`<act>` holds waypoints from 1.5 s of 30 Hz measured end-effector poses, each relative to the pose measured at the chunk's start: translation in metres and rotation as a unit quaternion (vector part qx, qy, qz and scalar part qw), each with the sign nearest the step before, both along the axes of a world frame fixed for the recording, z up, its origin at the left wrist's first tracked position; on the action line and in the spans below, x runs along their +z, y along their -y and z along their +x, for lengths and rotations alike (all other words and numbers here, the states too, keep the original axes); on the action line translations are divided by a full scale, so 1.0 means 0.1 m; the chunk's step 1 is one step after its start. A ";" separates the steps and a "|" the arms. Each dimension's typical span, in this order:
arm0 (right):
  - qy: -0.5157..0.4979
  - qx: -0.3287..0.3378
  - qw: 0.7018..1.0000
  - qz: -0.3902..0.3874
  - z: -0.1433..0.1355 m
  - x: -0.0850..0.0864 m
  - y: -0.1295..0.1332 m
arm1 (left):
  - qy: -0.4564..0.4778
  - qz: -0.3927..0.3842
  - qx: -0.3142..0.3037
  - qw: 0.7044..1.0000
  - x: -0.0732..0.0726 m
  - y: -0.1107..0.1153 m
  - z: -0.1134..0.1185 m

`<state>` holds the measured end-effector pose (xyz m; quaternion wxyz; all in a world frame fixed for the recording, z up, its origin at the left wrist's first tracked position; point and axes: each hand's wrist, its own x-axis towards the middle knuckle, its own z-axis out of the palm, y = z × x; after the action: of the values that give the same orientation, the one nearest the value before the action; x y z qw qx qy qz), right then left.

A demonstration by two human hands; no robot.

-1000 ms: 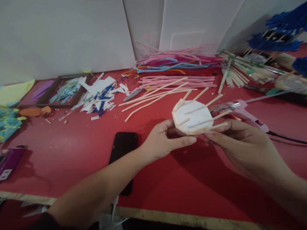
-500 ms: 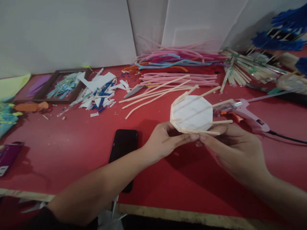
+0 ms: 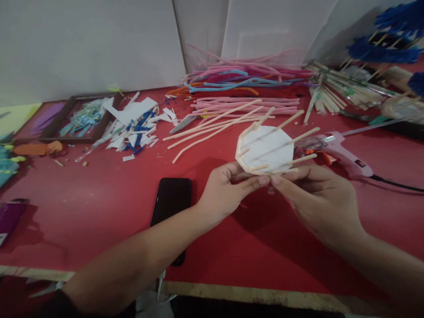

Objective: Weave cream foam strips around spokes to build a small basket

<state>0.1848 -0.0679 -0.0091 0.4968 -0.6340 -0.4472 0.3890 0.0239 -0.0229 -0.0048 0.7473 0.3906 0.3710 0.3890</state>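
while the left hand [image 3: 225, 192] pinches the near rim of a white many-sided disc [image 3: 273, 148] between its thumb and bent fingers, the right hand [image 3: 323, 196] is closed on the same rim just beside it, the two thumb tips almost meeting. the disc lies above and beyond both thumbs, held clear of the red table [image 3: 212, 251], its white face turned up toward the camera, with pale sticks [image 3: 304, 134] standing out from its edge and slanting up to the right. the disc's underside is out of sight, and so are most of the left fingertips, tucked behind the rim; the right fingers are partly covered by the disc and their own thumb, so how they press from below cannot be made out. behind the right side of the disc, the front end of the pink glue gun [image 3: 351, 157] blurs into a clear wrapper, and its black cord [image 3: 397, 183] runs off the right edge. the left forearm crosses over the lower part of the black phone [image 3: 172, 196]. at the left edge a purple box [image 3: 11, 218] is cut off, as is the blue fringed piece [image 3: 402, 20] in the upper right corner.
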 end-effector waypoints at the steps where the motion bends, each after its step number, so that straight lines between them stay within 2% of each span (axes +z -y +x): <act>1: 0.002 0.006 1.000 0.000 -0.01 0.01 0.00 | -0.007 0.004 0.000 1.000 0.00 0.00 0.00; 9: 0.020 0.062 0.998 0.005 0.00 0.04 -0.04 | -0.100 0.021 0.009 0.995 0.02 0.02 -0.01; 13: 0.019 0.075 0.997 0.015 0.01 0.03 -0.06 | -0.085 0.026 0.022 0.996 0.00 0.00 -0.01; 18: 0.037 0.100 0.994 0.019 0.03 0.07 -0.08 | -0.033 0.009 0.072 0.997 0.00 -0.04 -0.02; 23: 0.106 0.098 0.989 0.026 0.12 0.08 -0.06 | -0.029 -0.016 0.087 0.996 0.00 -0.07 -0.05; 26: 0.169 0.077 0.980 0.065 0.20 0.04 -0.06 | -0.032 -0.028 0.079 0.996 0.00 -0.08 -0.06; 34: 0.348 0.043 0.926 0.142 0.34 0.14 -0.11 | -0.062 0.002 0.060 0.996 0.03 -0.08 -0.07; 36: 0.368 0.027 0.920 0.133 0.36 0.16 -0.09 | -0.085 0.022 0.056 0.995 0.02 -0.07 -0.08; 39: 0.328 0.035 0.939 0.100 0.36 0.16 -0.02 | -0.128 0.047 0.057 0.989 0.01 -0.05 -0.09; 42: 0.230 0.045 0.970 0.066 0.32 0.15 0.04 | -0.160 0.072 0.071 0.982 0.00 -0.03 -0.08; 45: 0.165 0.059 0.983 0.046 0.25 0.16 0.06 | -0.180 0.103 0.079 0.975 -0.01 -0.02 -0.08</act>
<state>0.2101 -0.0739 0.0068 0.4213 -0.6383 -0.5770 0.2866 0.0160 -0.0212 -0.0054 0.5909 0.4986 0.4868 0.4064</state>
